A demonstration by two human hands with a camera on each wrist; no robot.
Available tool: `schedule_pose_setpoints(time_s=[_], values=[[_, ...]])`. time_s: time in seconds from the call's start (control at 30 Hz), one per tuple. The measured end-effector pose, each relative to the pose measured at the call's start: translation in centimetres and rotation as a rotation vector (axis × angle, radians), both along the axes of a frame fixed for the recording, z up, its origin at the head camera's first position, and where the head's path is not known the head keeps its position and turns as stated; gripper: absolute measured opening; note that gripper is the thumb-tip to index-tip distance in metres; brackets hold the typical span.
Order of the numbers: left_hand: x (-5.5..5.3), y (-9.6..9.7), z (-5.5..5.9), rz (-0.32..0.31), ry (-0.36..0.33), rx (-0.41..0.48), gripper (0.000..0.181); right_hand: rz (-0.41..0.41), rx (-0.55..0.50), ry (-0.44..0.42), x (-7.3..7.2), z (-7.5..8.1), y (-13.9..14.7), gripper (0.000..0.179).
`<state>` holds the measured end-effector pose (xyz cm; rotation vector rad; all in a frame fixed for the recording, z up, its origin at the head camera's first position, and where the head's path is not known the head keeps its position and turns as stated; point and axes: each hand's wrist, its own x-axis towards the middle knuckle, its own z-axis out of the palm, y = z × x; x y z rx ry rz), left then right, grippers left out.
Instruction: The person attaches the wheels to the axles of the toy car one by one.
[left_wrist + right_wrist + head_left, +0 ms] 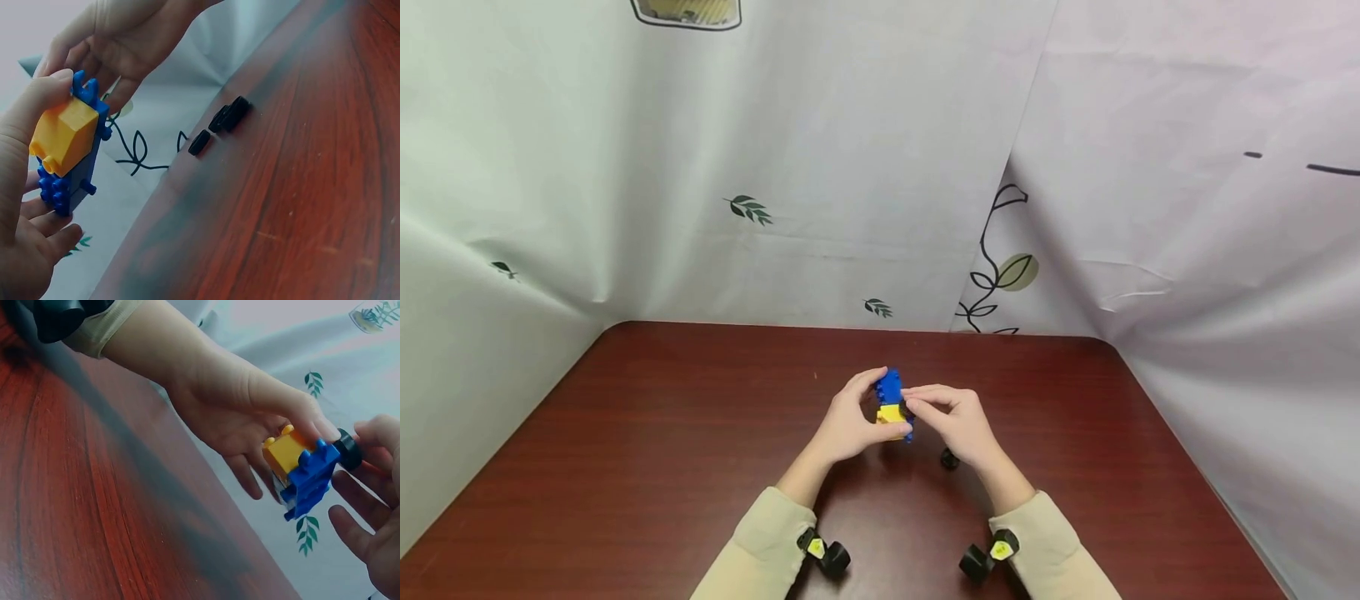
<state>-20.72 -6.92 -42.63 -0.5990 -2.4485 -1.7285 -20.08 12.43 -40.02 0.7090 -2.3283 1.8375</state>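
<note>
My left hand (848,423) grips a small toy built of blue blocks (81,181) and a yellow block (65,134), raised over the table. Short blue pegs stick out of the toy's sides. Facing it, my right hand (955,423) pinches a black wheel (350,450) between thumb and fingers, right at the toy's blue end in the right wrist view. The left thumb lies along the yellow block's side, near that wheel. In the left wrist view the pinched wheel is hidden behind the toy and fingers.
Several black wheels (231,114) rest on the red-brown wooden table (647,450), close to the right forearm in the head view. White cloth (850,167) with leaf prints hangs behind the table's far edge and along its sides. Each wrist wears a black camera (977,563).
</note>
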Motion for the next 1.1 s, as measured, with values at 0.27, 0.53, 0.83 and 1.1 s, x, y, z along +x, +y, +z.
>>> schedule_pose_setpoints(time_s=[0.27,0.53,0.83,1.1], values=[[0.3,0.5,0.5,0.021,0.083,-0.014,0.092,0.056,-0.072,-0.291,-0.1,0.2,0.2,0.034],[0.5,0.6,0.6,-0.005,0.092,0.029,0.09,0.288,-0.169,-0.548,0.1,0.6,0.7,0.051],[0.3,0.5,1.2,-0.054,0.123,0.062,0.089,0.466,-0.278,-0.573,0.0,0.8,0.3,0.051],[0.5,0.7,1.0,0.009,0.142,0.022,0.083,0.497,-0.284,-0.612,0.4,0.6,0.0,0.054]])
